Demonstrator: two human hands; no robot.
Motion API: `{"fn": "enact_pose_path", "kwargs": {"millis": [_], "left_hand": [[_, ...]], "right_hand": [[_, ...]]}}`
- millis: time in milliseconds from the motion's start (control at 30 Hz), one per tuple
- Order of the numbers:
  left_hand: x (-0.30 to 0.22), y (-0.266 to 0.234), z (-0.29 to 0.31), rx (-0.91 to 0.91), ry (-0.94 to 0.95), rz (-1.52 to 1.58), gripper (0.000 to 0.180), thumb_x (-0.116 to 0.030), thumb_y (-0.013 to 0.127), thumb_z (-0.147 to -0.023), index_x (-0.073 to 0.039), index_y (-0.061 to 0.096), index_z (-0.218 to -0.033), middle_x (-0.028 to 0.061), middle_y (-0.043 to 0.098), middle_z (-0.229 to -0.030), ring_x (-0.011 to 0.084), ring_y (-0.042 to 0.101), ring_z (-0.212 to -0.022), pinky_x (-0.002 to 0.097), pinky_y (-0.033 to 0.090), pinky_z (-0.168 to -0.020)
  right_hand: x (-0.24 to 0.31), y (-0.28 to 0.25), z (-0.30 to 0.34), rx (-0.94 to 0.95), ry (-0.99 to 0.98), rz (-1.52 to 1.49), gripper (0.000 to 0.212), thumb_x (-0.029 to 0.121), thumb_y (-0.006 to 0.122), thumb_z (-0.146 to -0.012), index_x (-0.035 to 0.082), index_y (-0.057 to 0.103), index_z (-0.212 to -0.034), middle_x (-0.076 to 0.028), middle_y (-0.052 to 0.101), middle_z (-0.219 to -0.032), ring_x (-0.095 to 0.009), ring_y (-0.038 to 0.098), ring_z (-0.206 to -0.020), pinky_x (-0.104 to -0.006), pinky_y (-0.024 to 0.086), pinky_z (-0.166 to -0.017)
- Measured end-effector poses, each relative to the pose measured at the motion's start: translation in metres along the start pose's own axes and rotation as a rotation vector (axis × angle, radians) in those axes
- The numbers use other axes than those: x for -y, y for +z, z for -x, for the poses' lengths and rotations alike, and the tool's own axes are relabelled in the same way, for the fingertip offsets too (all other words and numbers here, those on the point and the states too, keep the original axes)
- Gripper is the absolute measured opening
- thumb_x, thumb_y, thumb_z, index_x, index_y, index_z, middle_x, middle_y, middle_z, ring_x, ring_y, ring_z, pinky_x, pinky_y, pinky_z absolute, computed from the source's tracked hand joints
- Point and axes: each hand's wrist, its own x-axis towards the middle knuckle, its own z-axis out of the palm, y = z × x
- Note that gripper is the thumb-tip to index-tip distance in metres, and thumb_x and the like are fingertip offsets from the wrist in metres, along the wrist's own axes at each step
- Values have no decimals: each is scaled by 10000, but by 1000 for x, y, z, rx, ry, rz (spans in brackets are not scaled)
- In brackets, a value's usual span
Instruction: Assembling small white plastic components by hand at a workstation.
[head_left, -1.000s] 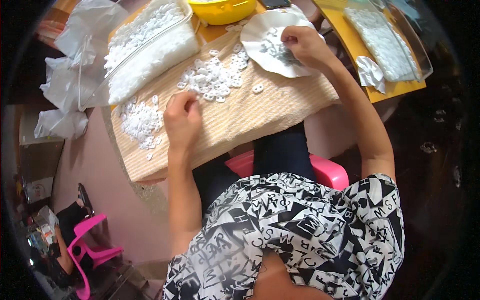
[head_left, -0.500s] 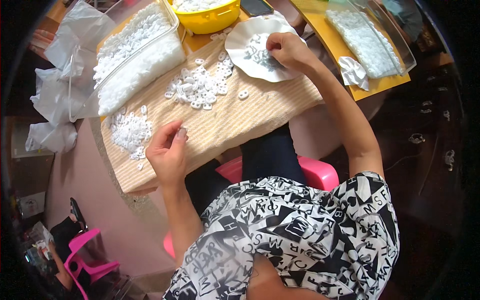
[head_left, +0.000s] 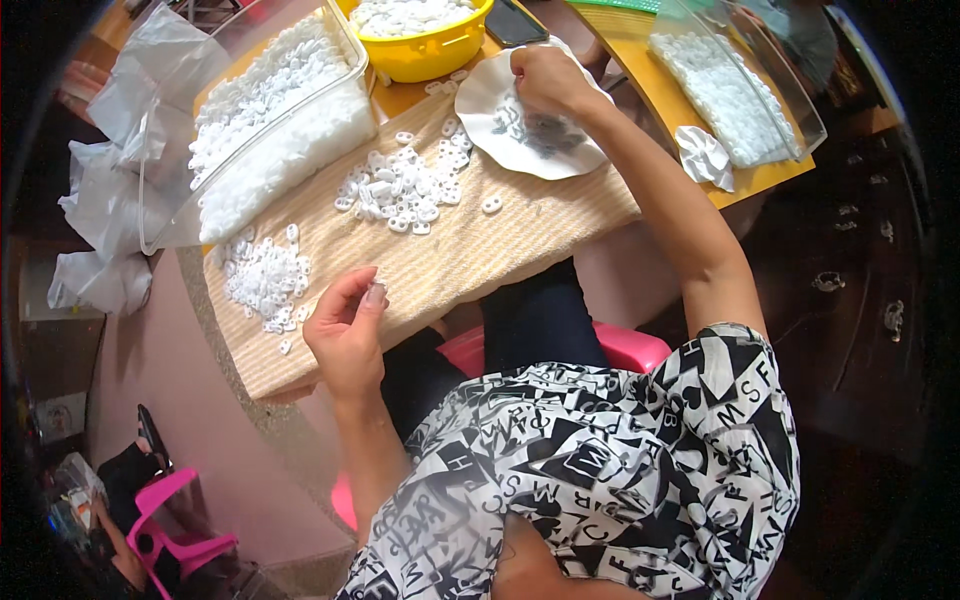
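Observation:
My left hand (head_left: pixel 347 328) hovers over the near edge of the striped cloth (head_left: pixel 480 255), thumb and forefinger pinched together. Whatever sits between those fingertips is too small to name. Above the far side of a white wavy-rimmed plate (head_left: pixel 488 145) is my right hand (head_left: pixel 553 84), its fingers curled closed, and their tips hide anything held. Small grey metallic-looking bits (head_left: pixel 525 128) lie in that plate. Two heaps of small white two-holed plastic pieces rest on the cloth: one heap (head_left: pixel 400 190) near the middle, the other heap (head_left: pixel 262 275) at the left. A single piece (head_left: pixel 491 204) lies apart.
A clear bin (head_left: pixel 290 150) full of white pieces stands at the back left, beside a yellow basin (head_left: pixel 425 57) and a dark phone (head_left: pixel 513 22). At the right are another clear container (head_left: pixel 730 100) and crumpled paper (head_left: pixel 704 158). A person sits near a pink chair (head_left: pixel 165 525).
My right hand has moved left and away from me across the plate. The left hand keeps its pinch at nearly the same place. The whole view has shifted slightly.

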Motion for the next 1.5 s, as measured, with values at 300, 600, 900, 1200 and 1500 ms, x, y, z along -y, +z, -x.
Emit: {"fn": "enact_pose_path", "kwargs": {"millis": [300,600,900,1200,1500], "left_hand": [[-3,8,7,26,-7,40,188,23,603,-741,33,596,-929,50,590,-794,97,542,-673,205,457,-616],[-6,21,16,79,-48,124,188,27,607,-743,39,584,-929,40,582,-774,83,524,-663,193,430,-623],[-8,19,27,135,-143,366,207,29,572,-763,43,549,-968,76,576,-813,120,542,-678,213,448,-601],[-14,27,34,198,-226,592,200,58,567,-760,71,550,-959,108,598,-821,142,582,-675,223,478,-614],[-15,28,38,151,-196,564,177,69,566,-755,59,552,-931,109,598,-819,137,588,-678,225,495,-619]], "right_hand": [[5,-7,1,147,32,11,178,35,491,-646,-19,599,-777,-229,585,-802,-354,570,-788,-378,446,-659],[-11,-23,44,225,361,-787,94,57,511,-767,-14,562,-803,-32,528,-657,-98,492,-607,-215,394,-532],[65,-46,99,324,461,-1627,125,122,536,-837,-2,533,-856,-65,568,-776,-111,548,-687,-211,443,-591],[153,-34,165,407,425,-1924,124,95,579,-804,-4,580,-879,-30,573,-744,-89,536,-648,-201,448,-611],[160,-29,175,428,469,-1910,121,99,572,-810,-9,574,-865,-38,579,-735,-93,549,-639,-194,432,-575]]}}
